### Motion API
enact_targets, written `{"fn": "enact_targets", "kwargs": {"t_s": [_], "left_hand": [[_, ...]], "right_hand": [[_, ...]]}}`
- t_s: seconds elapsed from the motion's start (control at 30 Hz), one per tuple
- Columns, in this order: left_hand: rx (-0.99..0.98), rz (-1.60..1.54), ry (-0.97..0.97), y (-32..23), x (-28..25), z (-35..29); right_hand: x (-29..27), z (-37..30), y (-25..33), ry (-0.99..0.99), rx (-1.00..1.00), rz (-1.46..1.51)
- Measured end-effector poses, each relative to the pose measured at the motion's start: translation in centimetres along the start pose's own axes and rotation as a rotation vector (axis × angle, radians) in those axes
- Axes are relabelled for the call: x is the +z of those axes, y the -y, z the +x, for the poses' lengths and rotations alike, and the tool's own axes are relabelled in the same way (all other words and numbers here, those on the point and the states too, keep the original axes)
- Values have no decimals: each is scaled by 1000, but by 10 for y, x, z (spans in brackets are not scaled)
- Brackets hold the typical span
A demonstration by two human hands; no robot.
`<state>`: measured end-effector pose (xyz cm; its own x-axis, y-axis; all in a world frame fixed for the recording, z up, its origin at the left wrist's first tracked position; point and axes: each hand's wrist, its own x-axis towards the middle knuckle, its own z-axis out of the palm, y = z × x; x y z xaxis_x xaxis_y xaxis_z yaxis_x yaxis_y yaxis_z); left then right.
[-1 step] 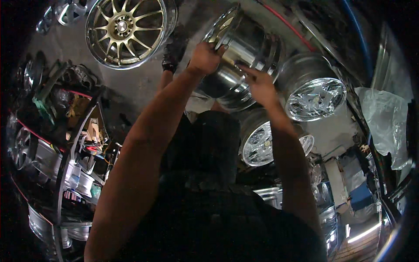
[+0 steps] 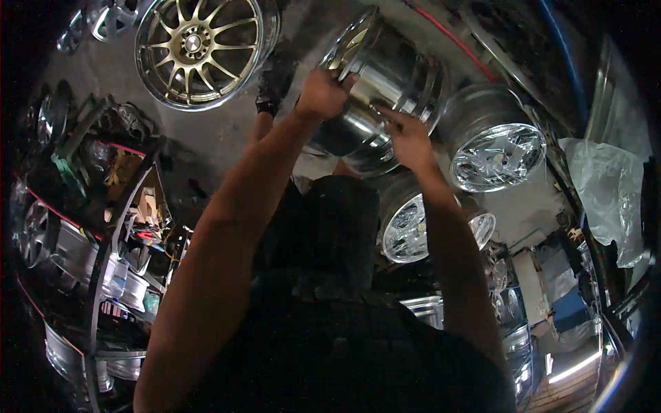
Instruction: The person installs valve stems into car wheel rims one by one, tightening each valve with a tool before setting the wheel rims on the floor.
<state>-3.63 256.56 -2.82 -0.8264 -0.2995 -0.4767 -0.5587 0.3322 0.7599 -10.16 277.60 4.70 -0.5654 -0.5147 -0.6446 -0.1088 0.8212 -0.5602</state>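
Note:
A polished silver wheel rim (image 2: 389, 76) stands tilted in front of me, its shiny barrel turned toward me and a gold-toned face partly visible at its upper left edge. My left hand (image 2: 323, 95) is closed over the rim's lip on that side, thumb toward the barrel. My right hand (image 2: 412, 141) is at the barrel's middle, index finger stretched along the metal and the other fingers curled. Something small and dark may be in those fingers; it is too unclear to name. A gold multi-spoke wheel (image 2: 195, 43) with a polished lip lies on the floor at the upper left.
Two film-wrapped wheels stand close on the right, one farther (image 2: 499, 157) and one nearer (image 2: 407, 230). A red hose (image 2: 451, 40) runs behind. Clear plastic sheeting (image 2: 606, 186) hangs at the far right. A metal rack (image 2: 103, 275) with rims stands at left.
My right hand has shifted very slightly to the left along the barrel. The left hand keeps its grip, and the rim looks almost unmoved.

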Motion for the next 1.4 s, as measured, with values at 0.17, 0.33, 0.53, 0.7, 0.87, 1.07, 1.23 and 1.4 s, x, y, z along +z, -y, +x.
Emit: {"fn": "enact_targets", "kwargs": {"t_s": [0.17, 0.33, 0.53, 0.7, 0.87, 1.07, 1.23, 1.4], "left_hand": [[3, -64, -71, 3, 3, -5], [-108, 20, -5, 5, 10, 2], [-108, -33, 30, 3, 9, 12], [-168, -90, 31, 5, 12, 16], [-155, -41, 38, 8, 12, 15], [-146, -22, 69, 2, 6, 9], [-134, -34, 73, -2, 1, 5], [-123, 33, 76, -10, -4, 7]], "right_hand": [[54, -17, 27, -78, 401, 523], [119, -5, 52, -604, 201, 510], [103, -5, 49, -709, 178, 626], [49, -26, 22, -417, 149, 623], [17, -12, 6, -249, 72, 299], [-20, 8, 3, 57, -73, -69], [-38, 31, -2, 176, -273, -208], [-27, 23, -2, 197, -146, -55]]}}
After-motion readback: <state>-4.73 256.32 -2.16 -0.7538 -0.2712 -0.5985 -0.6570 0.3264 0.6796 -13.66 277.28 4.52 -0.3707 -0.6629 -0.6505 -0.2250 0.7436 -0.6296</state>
